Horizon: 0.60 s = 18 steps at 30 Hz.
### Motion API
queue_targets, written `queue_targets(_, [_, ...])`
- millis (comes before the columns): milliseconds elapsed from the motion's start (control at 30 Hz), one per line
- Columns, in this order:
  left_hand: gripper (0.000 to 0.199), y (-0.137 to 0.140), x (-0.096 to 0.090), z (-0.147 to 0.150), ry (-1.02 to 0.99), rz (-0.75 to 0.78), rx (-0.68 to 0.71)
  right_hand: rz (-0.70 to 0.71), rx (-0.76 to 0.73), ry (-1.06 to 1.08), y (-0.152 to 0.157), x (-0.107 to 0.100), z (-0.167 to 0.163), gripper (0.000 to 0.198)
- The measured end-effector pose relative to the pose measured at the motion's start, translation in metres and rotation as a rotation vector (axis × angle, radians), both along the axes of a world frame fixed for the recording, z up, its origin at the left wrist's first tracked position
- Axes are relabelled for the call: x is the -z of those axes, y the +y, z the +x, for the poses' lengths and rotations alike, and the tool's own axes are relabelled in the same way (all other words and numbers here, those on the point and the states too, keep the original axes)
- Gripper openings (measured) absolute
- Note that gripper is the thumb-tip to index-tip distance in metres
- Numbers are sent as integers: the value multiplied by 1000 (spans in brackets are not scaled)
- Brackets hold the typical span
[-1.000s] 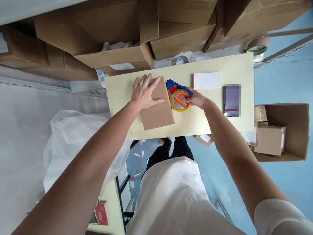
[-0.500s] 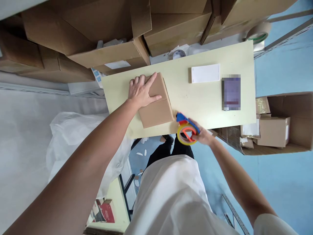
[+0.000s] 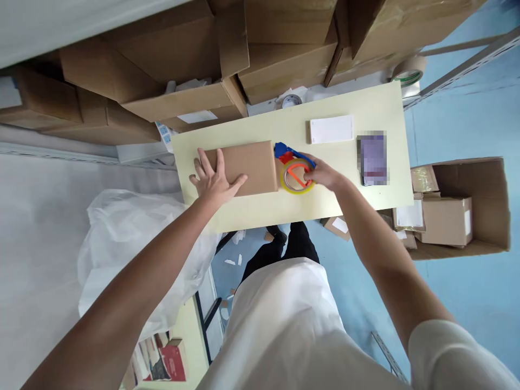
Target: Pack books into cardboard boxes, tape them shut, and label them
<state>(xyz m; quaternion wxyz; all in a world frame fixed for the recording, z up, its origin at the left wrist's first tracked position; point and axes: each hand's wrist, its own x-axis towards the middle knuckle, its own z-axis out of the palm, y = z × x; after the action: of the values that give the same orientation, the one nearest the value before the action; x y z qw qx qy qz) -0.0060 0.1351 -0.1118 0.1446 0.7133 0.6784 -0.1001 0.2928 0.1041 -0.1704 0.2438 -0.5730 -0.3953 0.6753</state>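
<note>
A brown cardboard box point(image 3: 254, 168) lies on the pale yellow table point(image 3: 239, 211), its long side running left to right. My left hand point(image 3: 213, 179) rests spread on the box's left end, fingers apart. In my right hand point(image 3: 323, 173) is a tape dispenser point(image 3: 287, 153) with a blue body, red parts, an orange hub and a yellow-edged tape roll. Its blue head is at the box's right end; whether it touches the cardboard I cannot tell.
A stack of white labels point(image 3: 332, 130) and a blurred purple item point(image 3: 372, 158) lie on the table's right part. Large open cartons point(image 3: 179, 103) line the back. An open carton point(image 3: 475, 216) with smaller boxes stands at right. A white plastic bag point(image 3: 134, 238) hangs at left.
The box has turned so its long side lies across the table. My left hand has shifted left and spread; my right hand has brought the tape dispenser up to the box's right end.
</note>
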Motion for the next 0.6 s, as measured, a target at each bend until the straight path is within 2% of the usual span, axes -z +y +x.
queue_targets(100, [99,3,-3,15,-32,6,186,-54,-140,-39,44,-9,2,65])
queue_targets(167, [96,10,-2,28,-60,9,266,-55,-171,-39,53,-11,0,59])
queue_targets(233, [94,16,-1,35,-81,12,278,-20,-174,-48,48,-8,-2,57])
queue_targets(333, [97,18,2,36,-92,-4,261,30,-167,-82,26,3,0,57])
queue_targets(433, [101,17,3,33,-73,-28,258,30,-175,-73,-14,11,9,71])
queue_targets(533, [100,17,3,32,-55,-40,262,-15,-234,-30,-60,11,20,89])
queue_targets(600, [100,17,3,32,-64,-50,268,-26,-272,-27,-80,7,26,90])
